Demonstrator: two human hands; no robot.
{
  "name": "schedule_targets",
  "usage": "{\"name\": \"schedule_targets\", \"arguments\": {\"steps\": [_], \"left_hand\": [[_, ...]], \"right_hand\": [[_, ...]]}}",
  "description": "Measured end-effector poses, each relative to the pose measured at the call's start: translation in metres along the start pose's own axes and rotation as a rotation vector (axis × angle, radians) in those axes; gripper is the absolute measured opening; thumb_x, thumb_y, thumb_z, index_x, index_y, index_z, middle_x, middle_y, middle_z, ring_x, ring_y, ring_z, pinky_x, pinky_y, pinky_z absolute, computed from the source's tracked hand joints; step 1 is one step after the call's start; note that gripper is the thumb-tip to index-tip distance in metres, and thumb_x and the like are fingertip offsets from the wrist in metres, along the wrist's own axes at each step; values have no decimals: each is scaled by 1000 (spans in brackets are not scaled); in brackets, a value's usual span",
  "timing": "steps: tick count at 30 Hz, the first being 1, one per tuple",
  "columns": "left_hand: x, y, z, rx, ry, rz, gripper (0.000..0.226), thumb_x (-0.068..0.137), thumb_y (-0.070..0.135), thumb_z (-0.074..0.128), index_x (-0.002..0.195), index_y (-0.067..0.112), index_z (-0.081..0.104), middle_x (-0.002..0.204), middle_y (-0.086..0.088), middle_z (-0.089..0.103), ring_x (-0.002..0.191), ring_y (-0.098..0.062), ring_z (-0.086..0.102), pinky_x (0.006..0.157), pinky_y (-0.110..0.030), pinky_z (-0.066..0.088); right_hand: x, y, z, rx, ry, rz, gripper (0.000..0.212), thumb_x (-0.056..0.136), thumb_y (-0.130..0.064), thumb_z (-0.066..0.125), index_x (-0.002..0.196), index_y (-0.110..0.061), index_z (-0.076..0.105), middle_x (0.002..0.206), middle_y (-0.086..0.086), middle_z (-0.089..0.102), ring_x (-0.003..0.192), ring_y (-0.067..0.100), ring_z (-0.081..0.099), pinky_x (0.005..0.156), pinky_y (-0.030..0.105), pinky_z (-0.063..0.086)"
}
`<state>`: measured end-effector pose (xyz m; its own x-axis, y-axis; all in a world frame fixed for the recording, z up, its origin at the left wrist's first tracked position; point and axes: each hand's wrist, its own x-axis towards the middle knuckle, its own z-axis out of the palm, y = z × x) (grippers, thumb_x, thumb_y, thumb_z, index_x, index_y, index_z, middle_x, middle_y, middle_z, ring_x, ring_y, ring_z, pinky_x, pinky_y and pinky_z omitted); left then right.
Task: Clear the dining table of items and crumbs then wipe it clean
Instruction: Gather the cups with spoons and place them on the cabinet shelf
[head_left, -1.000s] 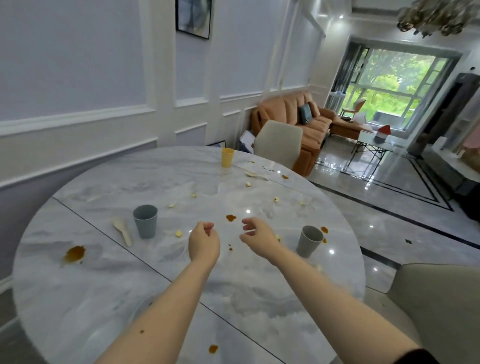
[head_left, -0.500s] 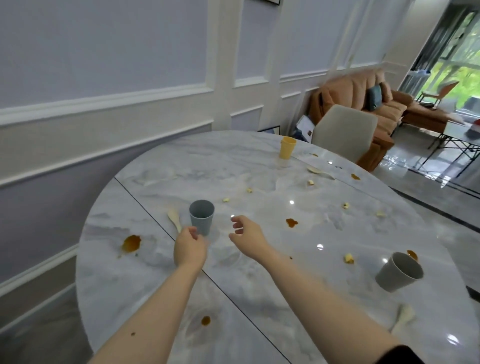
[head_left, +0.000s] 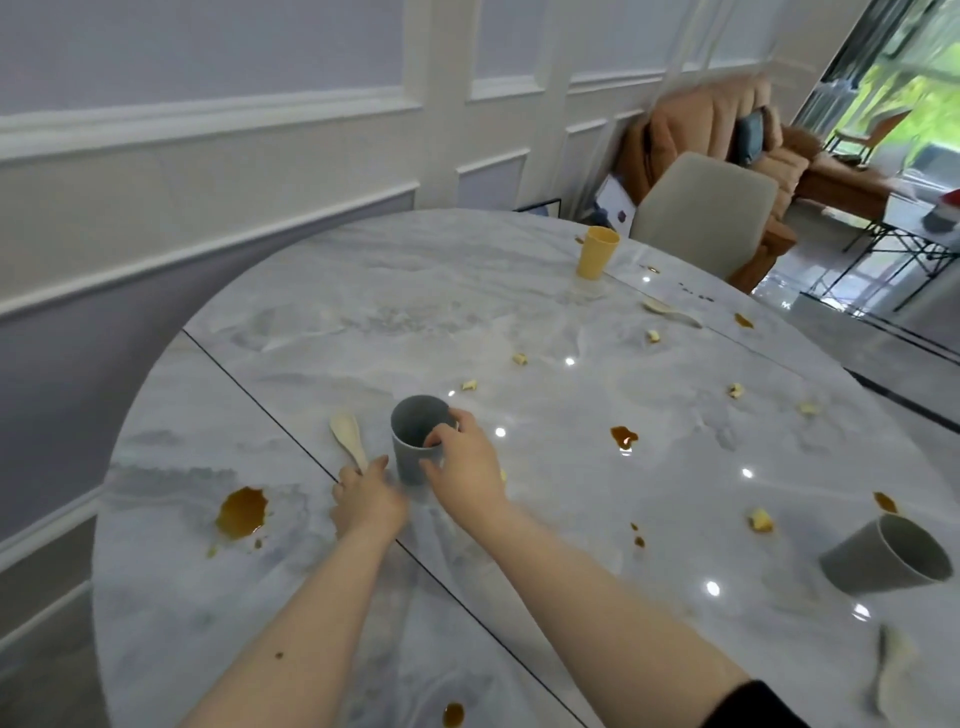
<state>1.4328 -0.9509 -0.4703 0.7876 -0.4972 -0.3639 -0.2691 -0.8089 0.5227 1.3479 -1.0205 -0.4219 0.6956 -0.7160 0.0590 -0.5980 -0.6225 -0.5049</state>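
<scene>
marble, pale grey and veined, makes up the round table (head_left: 363, 322), which is split by a dark seam. on it, near the middle, a grey cup (head_left: 415, 441) stands upright. the right hand (head_left: 465, 467) grips it at the rim, fingers curled over the edge and thumb on the outer wall. just left of the cup lies a cream spoon (head_left: 349, 439); the left hand (head_left: 369, 501) has its fingertips at the handle end, though whether it has actually pinched the spoon i cannot tell. a brown spill (head_left: 241, 513) sits left of that hand, a smaller one (head_left: 623, 436) to the right. crumbs are scattered across the top. a yellow cup (head_left: 597, 253) stands at the far side, and a second grey cup (head_left: 888, 561) is near the right edge.
</scene>
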Motion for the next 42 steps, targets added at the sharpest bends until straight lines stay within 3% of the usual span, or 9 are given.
{"name": "schedule_targets", "arguments": {"steps": [6, 11, 17, 21, 27, 29, 32, 37, 42], "left_hand": [[14, -3, 7, -114, 140, -54, 28, 90, 12, 50, 115, 15, 60, 125, -17, 46, 114, -36, 49, 96, -41, 42], [15, -3, 10, -266, 228, -30, 18, 88, 5, 50, 97, 4, 65, 114, -23, 56, 102, -39, 55, 84, -39, 45], [-10, 18, -8, -411, 381, 67, 20, 92, -1, 40, 100, 0, 59, 113, -23, 52, 95, -39, 54, 83, -39, 43], [-34, 42, -24, -496, 463, 234, 16, 94, 3, 40, 104, 1, 52, 107, -17, 55, 93, -32, 53, 76, -34, 38], [-105, 88, -39, -662, 459, 532, 17, 94, 7, 37, 101, 12, 52, 89, -5, 54, 74, -20, 48, 63, -27, 34], [-134, 104, -37, -669, 444, 608, 14, 92, 6, 39, 91, 13, 52, 76, -2, 52, 61, -16, 44, 54, -22, 31], [-177, 125, -25, -615, 383, 685, 13, 90, 5, 44, 82, 11, 52, 67, 2, 49, 56, -11, 42, 51, -21, 30], [-225, 140, 14, -423, 286, 687, 12, 92, 12, 45, 82, 13, 53, 71, 3, 51, 62, -9, 46, 51, -19, 30], [-262, 154, 52, -372, 135, 670, 1, 93, 19, 50, 93, 18, 50, 80, 2, 57, 65, -6, 51, 52, -15, 33]], "right_hand": [[5, 7, 8, 86, 37, 60, 12, 87, -15, 59, 90, -4, 56, 157, 10, 15, 138, 27, 30, 104, 38, 39], [-5, 12, 8, 206, 49, 87, 16, 86, -10, 60, 83, -11, 45, 156, 9, 16, 144, 21, 20, 108, 32, 32], [-22, 17, -15, 304, 136, 143, 23, 84, -11, 65, 76, -11, 43, 158, 5, 10, 142, 12, 19, 100, 15, 25], [-38, 26, -48, 340, 231, 163, 26, 80, -14, 71, 74, -10, 45, 155, 7, 18, 145, 14, 12, 111, 24, 26], [-83, 51, -103, 329, 339, 182, 34, 72, -18, 78, 83, -19, 46, 149, 3, 27, 141, 17, 20, 105, 23, 31], [-102, 64, -119, 301, 367, 173, 44, 67, -19, 81, 89, -22, 42, 127, 0, 43, 128, 19, 32, 92, 18, 35], [-132, 83, -141, 331, 429, 190, 57, 62, -18, 83, 99, -22, 39, 101, -11, 39, 106, 15, 40, 80, 19, 40], [-177, 119, -163, 278, 509, 207, 81, 57, -24, 87, 124, -23, 41, 116, -11, 47, 110, 12, 41, 90, 26, 44], [-219, 156, -182, 191, 436, 286, 96, 61, -31, 85, 140, -23, 31, 137, -6, 42, 126, 14, 36, 105, 29, 37]]}}
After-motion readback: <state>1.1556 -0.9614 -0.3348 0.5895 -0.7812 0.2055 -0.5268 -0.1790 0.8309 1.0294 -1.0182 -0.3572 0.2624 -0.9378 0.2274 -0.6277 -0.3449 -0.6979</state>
